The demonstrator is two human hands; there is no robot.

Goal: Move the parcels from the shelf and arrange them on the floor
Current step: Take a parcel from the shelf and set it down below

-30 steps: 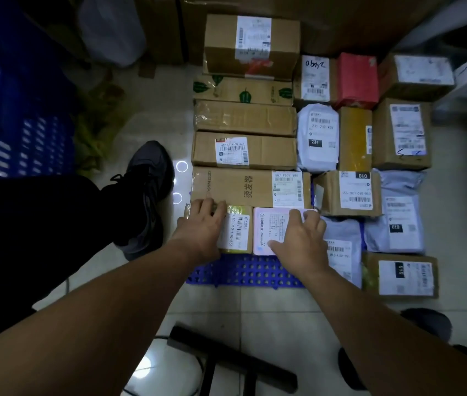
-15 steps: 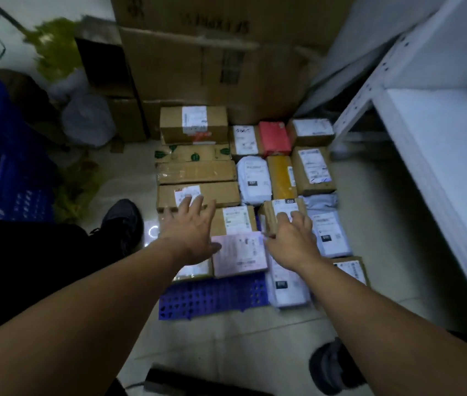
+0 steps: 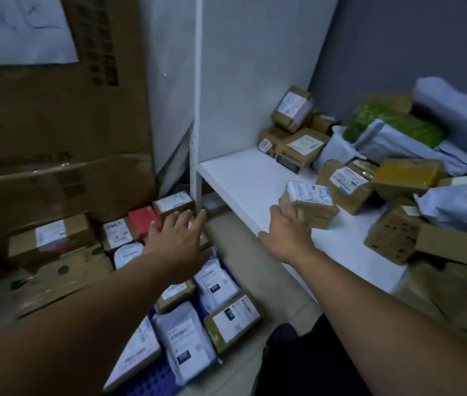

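At the shelf [image 3: 243, 178] edge | right hand [image 3: 286, 232] fingers straight, empty, at a small box [image 3: 309, 201] | left hand [image 3: 175, 238] spread, empty, above floor parcels [image 3: 226, 318]

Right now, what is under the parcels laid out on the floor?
A blue perforated plastic panel shows beneath the nearest white mailer bags. How far it reaches under the brown cardboard boxes farther back is covered.

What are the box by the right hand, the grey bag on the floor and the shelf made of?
Box by the right hand: matte brown cardboard, seemingly, with a white paper label. Grey bag: probably thin plastic film; it wrinkles and glints. Shelf: smooth white board, painted metal or laminate, unclear which.
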